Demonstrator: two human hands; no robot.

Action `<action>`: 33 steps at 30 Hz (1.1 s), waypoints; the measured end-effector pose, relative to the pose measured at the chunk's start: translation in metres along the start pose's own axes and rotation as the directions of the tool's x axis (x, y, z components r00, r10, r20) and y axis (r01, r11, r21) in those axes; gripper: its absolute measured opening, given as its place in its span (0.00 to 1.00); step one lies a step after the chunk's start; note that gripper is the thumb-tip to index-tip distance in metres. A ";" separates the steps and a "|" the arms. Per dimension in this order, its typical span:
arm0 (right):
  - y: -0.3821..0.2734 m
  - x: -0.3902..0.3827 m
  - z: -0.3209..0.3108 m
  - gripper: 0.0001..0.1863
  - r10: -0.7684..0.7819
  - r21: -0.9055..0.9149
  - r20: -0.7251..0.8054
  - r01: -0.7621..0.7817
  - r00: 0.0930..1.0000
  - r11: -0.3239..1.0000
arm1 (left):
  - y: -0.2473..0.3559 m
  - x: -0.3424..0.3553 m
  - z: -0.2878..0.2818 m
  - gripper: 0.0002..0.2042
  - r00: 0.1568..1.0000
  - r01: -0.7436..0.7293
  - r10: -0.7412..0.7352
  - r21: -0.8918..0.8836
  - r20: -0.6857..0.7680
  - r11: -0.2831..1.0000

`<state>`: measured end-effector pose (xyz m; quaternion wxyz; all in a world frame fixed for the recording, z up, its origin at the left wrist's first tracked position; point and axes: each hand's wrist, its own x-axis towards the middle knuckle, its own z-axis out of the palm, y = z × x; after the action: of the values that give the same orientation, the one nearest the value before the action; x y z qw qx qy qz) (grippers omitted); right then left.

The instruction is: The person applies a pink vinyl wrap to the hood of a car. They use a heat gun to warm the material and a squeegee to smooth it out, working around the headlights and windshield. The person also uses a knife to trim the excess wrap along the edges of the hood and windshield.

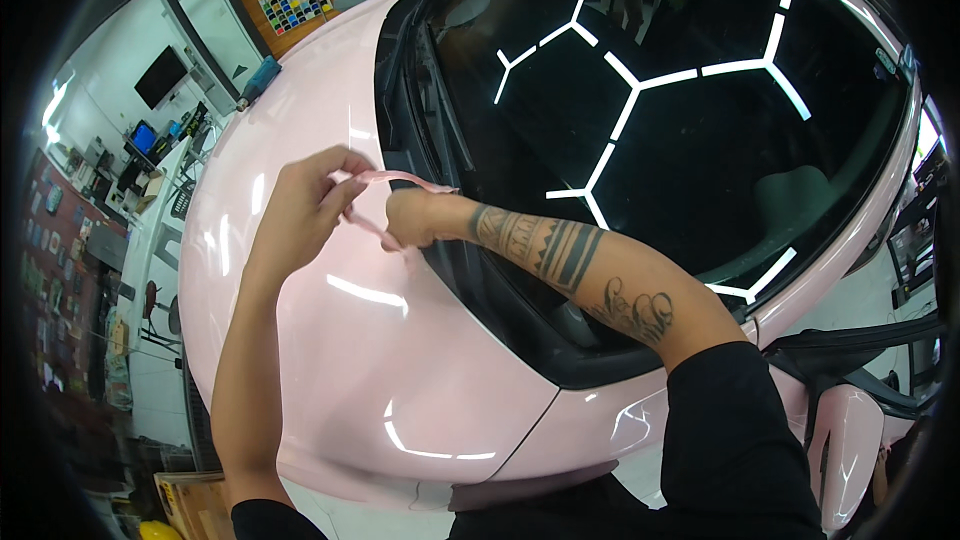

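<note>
A thin, soft strip of pink film (405, 178) loops between my two hands over the pink car hood (330, 370), close to the base of the windshield. The fingers and thumb of my left hand (312, 202) pinch one part of the strip. To the right of it, my right hand (412, 218) is closed in a fist, and the strip runs out from it toward the left hand. Part of the film is hidden by the right hand. My right forearm reaches across the black cowl edge and the dark windshield (690, 160).
A blue-grey hand tool (260, 82) rests on the hood's far left edge. A black wiper arm (450, 105) lies along the windshield base. The pink side mirror (850, 445) stands at the lower right. A cluttered white desk (165, 195) is beyond the car at left.
</note>
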<state>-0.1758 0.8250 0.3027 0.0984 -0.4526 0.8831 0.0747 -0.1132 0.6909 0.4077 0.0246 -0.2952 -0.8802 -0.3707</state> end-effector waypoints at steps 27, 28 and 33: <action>-0.029 -0.028 0.009 0.10 0.599 0.793 0.145 -0.455 0.787 0.406 | -0.147 -0.258 -0.009 0.07 0.800 0.226 -0.428 -0.450 -0.420 0.864; -0.025 -0.028 0.014 0.10 0.598 0.819 0.150 -0.438 0.787 0.371 | -0.146 -0.257 -0.009 0.07 0.799 0.221 -0.430 -0.460 -0.420 0.860; -0.022 -0.028 0.008 0.08 0.551 0.873 0.297 -0.456 0.780 0.175 | -0.147 -0.260 -0.011 0.07 0.805 0.188 -0.414 -0.478 -0.426 0.858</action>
<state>-0.1409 0.8360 0.3009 0.2624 -0.0049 0.8700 -0.4174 0.0197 0.4722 0.2536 0.1351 -0.0366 -0.7785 -0.6118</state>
